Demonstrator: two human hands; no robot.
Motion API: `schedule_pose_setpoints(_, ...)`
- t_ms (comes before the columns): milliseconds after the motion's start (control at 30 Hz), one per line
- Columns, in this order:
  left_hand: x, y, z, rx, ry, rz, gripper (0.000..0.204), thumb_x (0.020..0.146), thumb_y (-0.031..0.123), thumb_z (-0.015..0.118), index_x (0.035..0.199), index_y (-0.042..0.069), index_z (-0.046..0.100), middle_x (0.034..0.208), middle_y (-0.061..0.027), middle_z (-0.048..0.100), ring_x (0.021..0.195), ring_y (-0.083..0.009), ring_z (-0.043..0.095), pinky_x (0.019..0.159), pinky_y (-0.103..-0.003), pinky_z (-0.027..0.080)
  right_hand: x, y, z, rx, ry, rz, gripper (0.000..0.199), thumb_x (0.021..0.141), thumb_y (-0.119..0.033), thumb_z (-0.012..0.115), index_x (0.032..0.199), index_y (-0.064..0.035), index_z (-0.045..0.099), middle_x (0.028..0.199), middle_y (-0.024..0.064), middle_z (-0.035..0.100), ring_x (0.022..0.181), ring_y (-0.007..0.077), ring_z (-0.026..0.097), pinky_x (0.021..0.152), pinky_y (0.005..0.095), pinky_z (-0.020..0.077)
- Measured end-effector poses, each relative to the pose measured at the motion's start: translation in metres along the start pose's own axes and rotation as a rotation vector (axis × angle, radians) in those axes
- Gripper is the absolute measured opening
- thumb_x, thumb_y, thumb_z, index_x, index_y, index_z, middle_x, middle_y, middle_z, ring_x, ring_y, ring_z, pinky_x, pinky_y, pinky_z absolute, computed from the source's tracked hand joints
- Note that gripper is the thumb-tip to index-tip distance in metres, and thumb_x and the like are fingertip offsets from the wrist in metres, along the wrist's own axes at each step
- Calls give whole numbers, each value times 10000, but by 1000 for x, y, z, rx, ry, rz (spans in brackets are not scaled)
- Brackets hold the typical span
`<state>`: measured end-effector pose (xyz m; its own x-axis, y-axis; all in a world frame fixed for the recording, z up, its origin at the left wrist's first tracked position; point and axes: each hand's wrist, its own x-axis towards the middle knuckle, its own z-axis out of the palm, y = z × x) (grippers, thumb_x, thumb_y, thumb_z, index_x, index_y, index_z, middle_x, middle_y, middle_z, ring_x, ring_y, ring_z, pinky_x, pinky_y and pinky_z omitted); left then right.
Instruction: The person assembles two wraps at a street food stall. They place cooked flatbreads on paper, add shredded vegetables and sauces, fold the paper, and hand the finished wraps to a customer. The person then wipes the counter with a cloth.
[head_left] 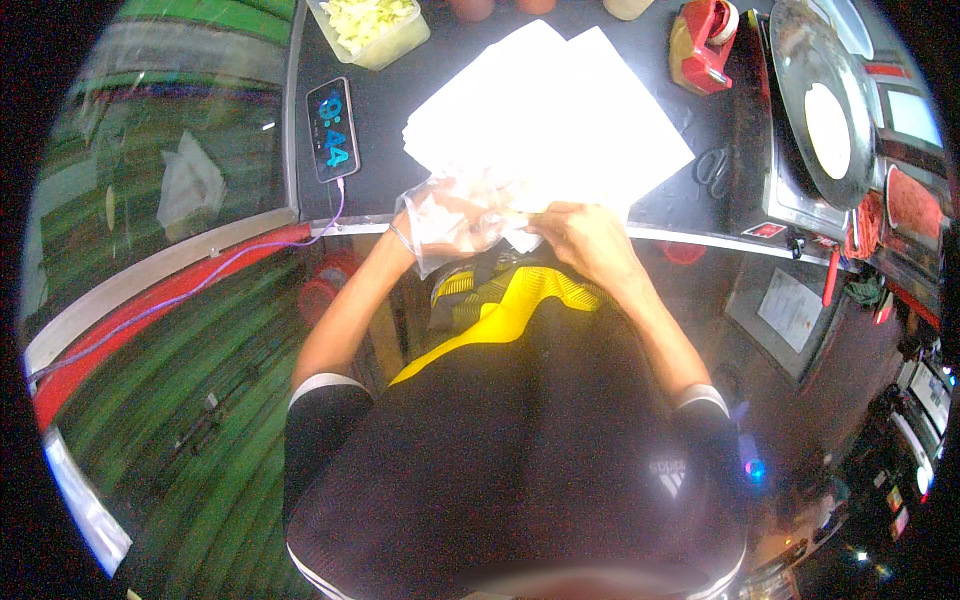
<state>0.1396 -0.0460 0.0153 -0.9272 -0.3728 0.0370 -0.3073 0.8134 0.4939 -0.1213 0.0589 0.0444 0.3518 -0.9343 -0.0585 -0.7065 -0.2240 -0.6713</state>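
Note:
Clear, loose plastic, looking like a disposable glove, covers my left hand at the near edge of the black table. The left fingers are bent toward the right, partly lost in glare. My bare right hand meets them with its fingers closed in a pinch. Between the hands shows a small white scrap; whether it is paper or plastic I cannot tell. Just beyond both hands lies a stack of large white sheets, overexposed and spread at angles.
A phone with a purple cable lies left of the sheets, below a tub of chopped pale-green vegetable. Scissors and a red tape dispenser are on the right. Farther right stands a round black griddle bearing a white disc.

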Motion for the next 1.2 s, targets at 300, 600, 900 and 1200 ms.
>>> schedule_pose_setpoints(300, 14, 16, -16, 144, -134, -119, 632, 1025, 369, 695, 1618, 171, 599, 1614, -127, 618, 1470, -370, 568, 1227, -568, 422, -3, -15, 5, -57, 22, 71, 141, 967, -134, 672, 952, -37, 773, 925, 164, 769, 853, 380, 789, 732, 517, 616)
schedule_pose_setpoints(600, 12, 12, -5, 190, 53, -22, 558, 986, 450, 735, 1484, 200, 711, 1412, -70, 722, 1329, -337, 624, 1160, -603, 426, -6, -14, 17, -123, 177, -41, 38, 939, -87, 714, 947, -50, 710, 847, 117, 677, 771, 337, 734, 655, 463, 591)
schedule_pose_setpoints(900, 9, 34, 35, 278, 120, -220, 509, 984, 492, 706, 1427, 245, 752, 1452, -1, 727, 1352, -276, 625, 1206, -557, 367, -41, -1, 15, -449, 316, 24, 208, 911, -138, 733, 1119, -130, 726, 1144, 34, 674, 1022, 237, 665, 824, 400, 521)
schedule_pose_setpoints(1200, 7, 37, 40, 354, 224, -193, 452, 966, 426, 736, 1366, 220, 779, 1388, 8, 756, 1277, -251, 670, 1150, -542, 414, -51, 7, 11, -475, 295, -52, 243, 925, -133, 711, 1166, -100, 712, 1379, 113, 685, 1291, 326, 668, 1160, 496, 515)
